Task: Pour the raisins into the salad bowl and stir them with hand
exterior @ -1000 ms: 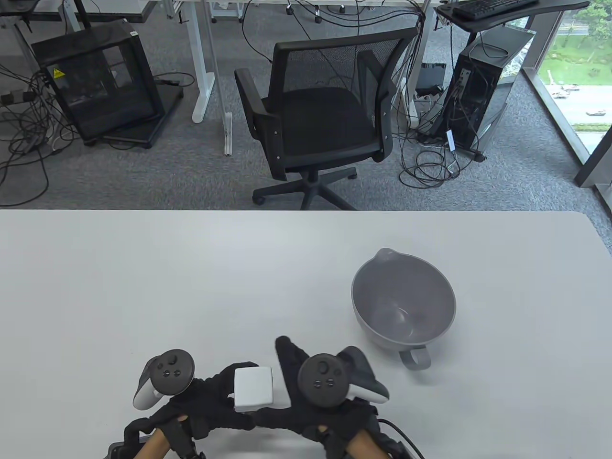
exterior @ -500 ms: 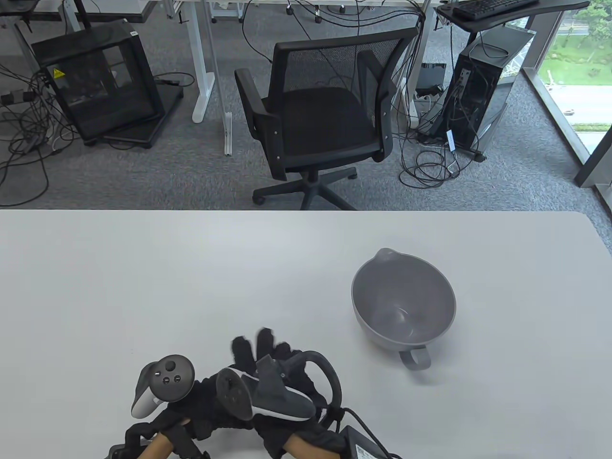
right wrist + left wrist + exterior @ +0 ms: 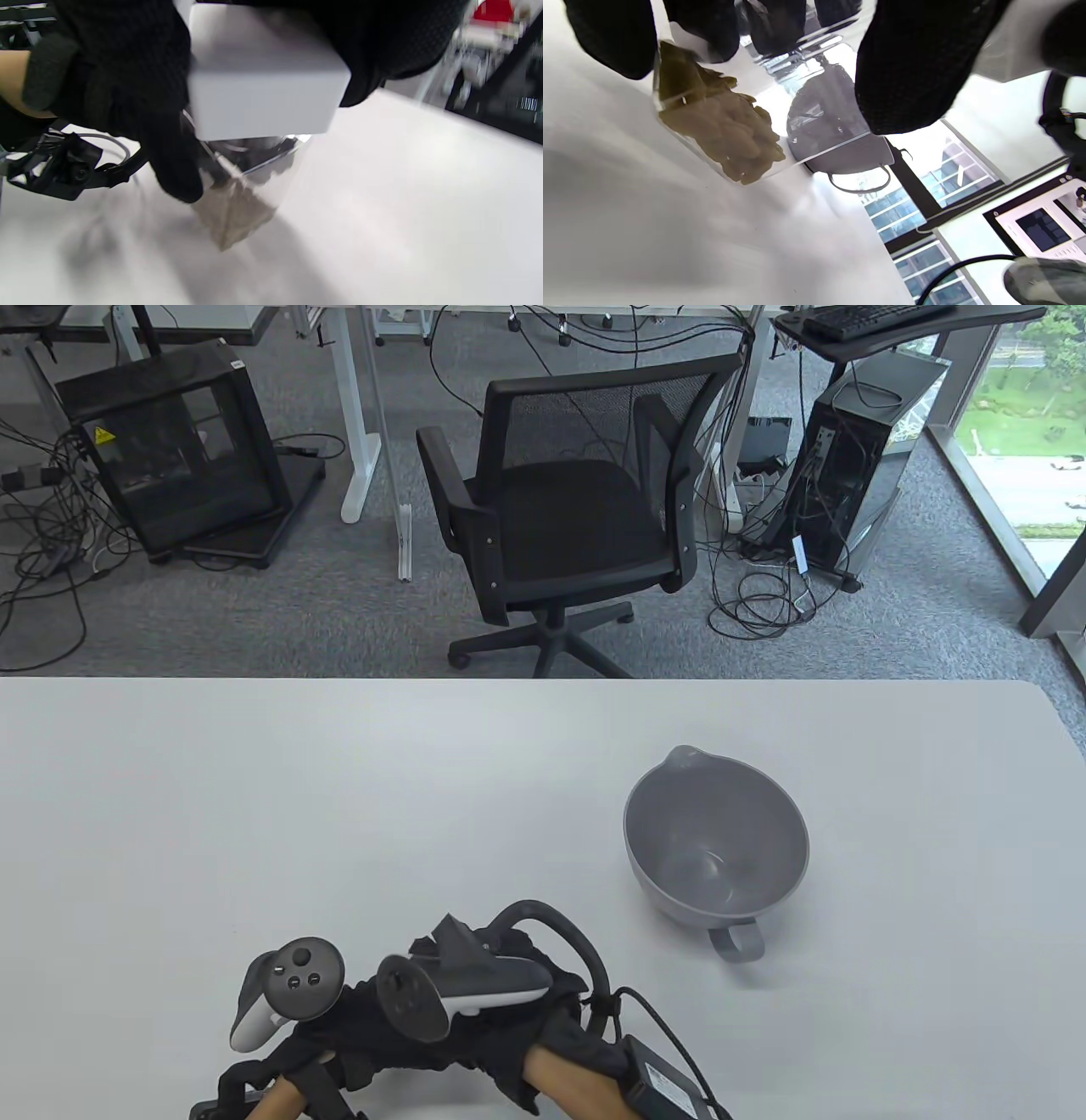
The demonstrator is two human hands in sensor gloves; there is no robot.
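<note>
The jar (image 3: 725, 127) is clear, with raisins (image 3: 729, 135) inside and a white lid (image 3: 263, 80) on top. It sits low near the front edge of the bench (image 3: 339, 797), tipped. The left hand (image 3: 356, 1027) wraps its fingers round the jar. The right hand (image 3: 501, 1018) is on top, its fingers curled tight round the lid. The grey bowl (image 3: 717, 840) stands well apart, off to the right, with nothing in it.
</note>
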